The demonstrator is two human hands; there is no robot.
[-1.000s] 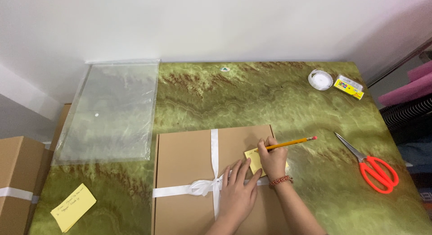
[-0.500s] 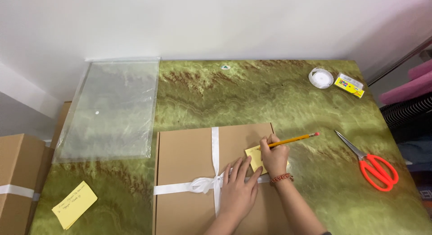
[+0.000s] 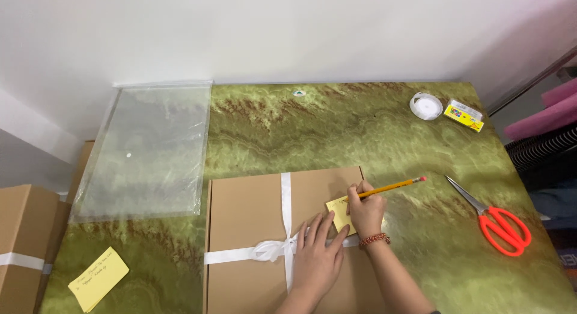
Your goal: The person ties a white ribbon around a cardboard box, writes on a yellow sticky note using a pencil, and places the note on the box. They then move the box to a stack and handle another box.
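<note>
Broadly, the bench [image 3: 384, 134] is a green marbled slab, and a brown box [image 3: 246, 218] tied with white ribbon [image 3: 285, 194] lies at its near edge; any shove could slide it toward the person. A clear plastic sheet [image 3: 150, 152] lies to the left, apart from the box. The left hand [image 3: 315, 260] rests flat on the lid, fingers spread, steadying it by the bow; if that pressure lets up, the box may shift under the writing. The right hand [image 3: 363, 209] has its fingers closed around a yellow pencil [image 3: 390, 186], tip down on a yellow note [image 3: 339, 213] stuck on the lid beside the ribbon. The note is small and half hidden by the hand, so it could crease, peel or skid under a hard stroke, or the lead could snap. Orange scissors [image 3: 496, 221] lie well to the right, out of the way.
</note>
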